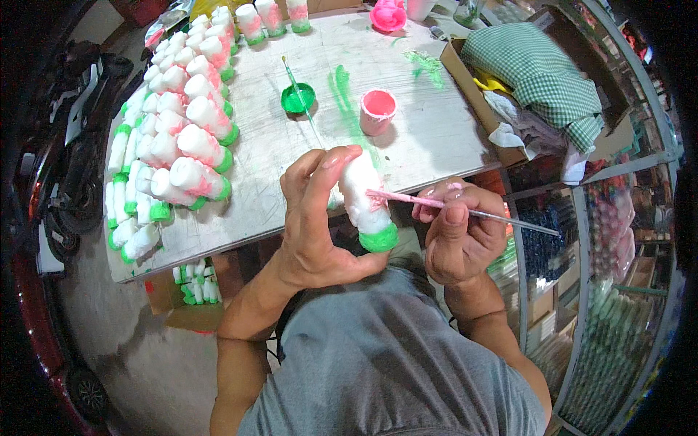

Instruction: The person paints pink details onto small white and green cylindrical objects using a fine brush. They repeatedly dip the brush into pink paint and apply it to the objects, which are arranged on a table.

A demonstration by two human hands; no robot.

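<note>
My left hand (pixel 316 232) grips a white moulded cylinder piece (pixel 360 185) with a green base, thumb and fingers around its ends. My right hand (pixel 465 229) pinches a thin paintbrush (pixel 520 221), whose pink tip touches the piece's raised, partly pink-painted surface. Behind the piece, on the worktable, stands a cup of pink paint (pixel 377 109). Left of the cup is a small green paint dish (pixel 292 102) with a second brush lying across it.
Many similar painted pieces (pixel 185 109) crowd the worktable's (pixel 262 167) left side. A box with checked cloth (pixel 531 73) sits at the right. A carton of pieces (pixel 174 305) is below left, vehicles (pixel 69 167) beyond. Shelves of goods (pixel 611 305) stand right; a pink object (pixel 387 14) is behind.
</note>
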